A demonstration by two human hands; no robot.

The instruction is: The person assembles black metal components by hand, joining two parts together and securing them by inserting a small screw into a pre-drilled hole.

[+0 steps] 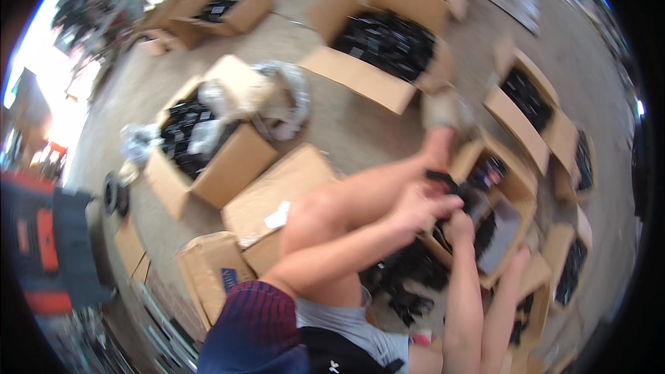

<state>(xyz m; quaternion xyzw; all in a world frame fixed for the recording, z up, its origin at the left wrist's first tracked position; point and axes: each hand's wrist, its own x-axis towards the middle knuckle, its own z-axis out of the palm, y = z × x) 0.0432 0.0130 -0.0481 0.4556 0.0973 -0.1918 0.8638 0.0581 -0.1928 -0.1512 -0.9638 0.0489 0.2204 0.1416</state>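
Note:
My left hand is closed around a small black part, whose end sticks up past the fingers. Close against it, my right hand is curled with its fingertips at the lower side of the same black part. Motion blur and the fingers hide the part's exact kind. Both hands are over the near edge of an open cardboard box between my legs, which holds black pieces and a grey divider. Below the hands, a heap of loose black parts lies by my thigh.
Open cardboard boxes full of black parts stand around me: a large one ahead, one with plastic wrap at the left, and several along the right. A closed carton lies beside my left knee. A dark, orange-trimmed object stands far left.

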